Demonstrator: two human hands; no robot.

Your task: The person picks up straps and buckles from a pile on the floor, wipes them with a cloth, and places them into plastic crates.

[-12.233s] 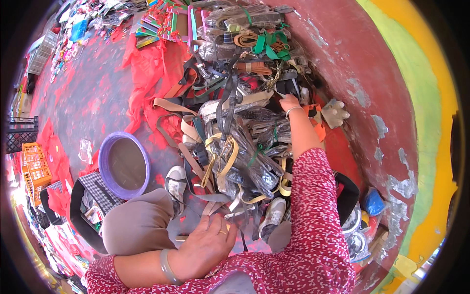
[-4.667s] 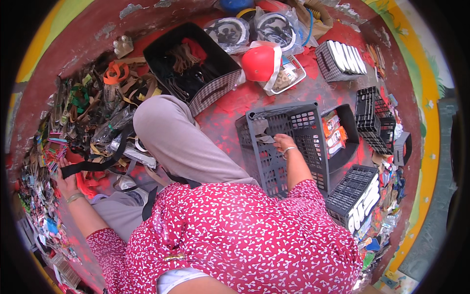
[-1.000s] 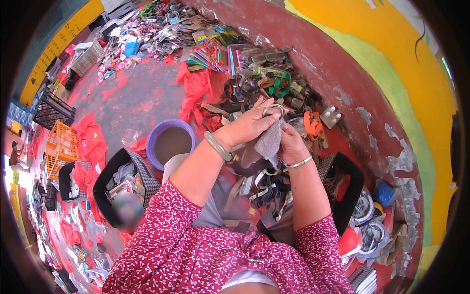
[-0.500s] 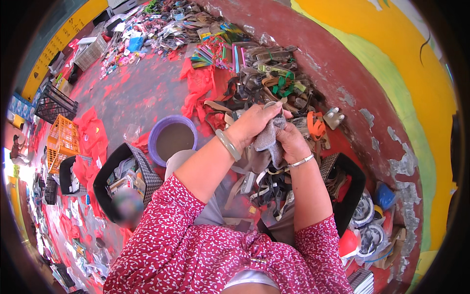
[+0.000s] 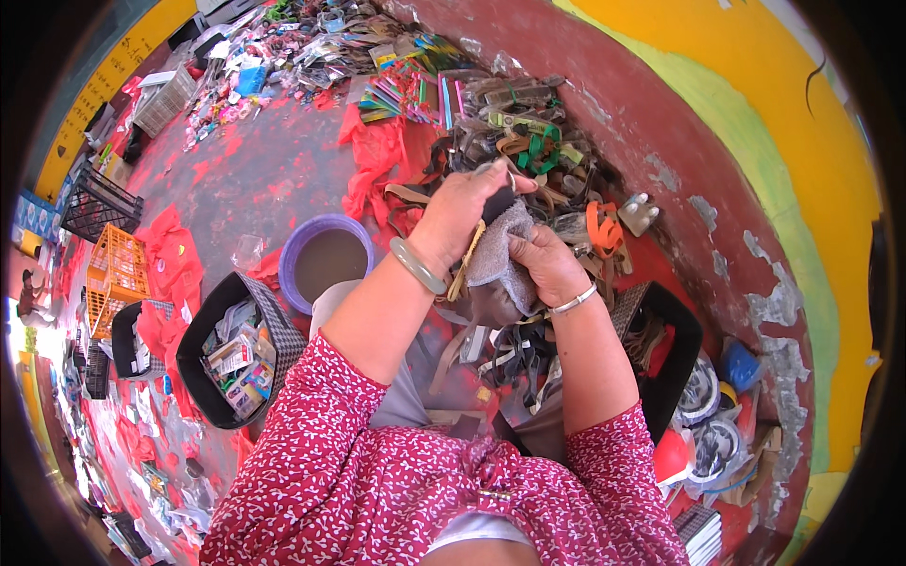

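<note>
My left hand (image 5: 459,219) is closed around a dark belt (image 5: 498,204), with a bit of metal showing by the fingertips. A tan strip (image 5: 466,260) hangs below that palm; whether it belongs to the belt I cannot tell. In my right hand (image 5: 549,268) is a grey cloth (image 5: 500,247), pinched between thumb and fingers and lying against the belt. Part of the belt is hidden behind the cloth and the hands. Beneath them spreads a heap of loose belts and straps (image 5: 519,363), black, white and brown.
A purple basin (image 5: 294,294) of murky water stands left of my knee. Black-rimmed boxes flank me: a left box (image 5: 193,377) with small packages, a right box (image 5: 694,330) with straps. Bundled belts (image 5: 510,99) line the red wall. An orange crate (image 5: 118,274) sits far left.
My left hand has risen slightly and moved left, away from the right. More of the dark belt and the tan strip now shows, and the cloth is more spread out.
</note>
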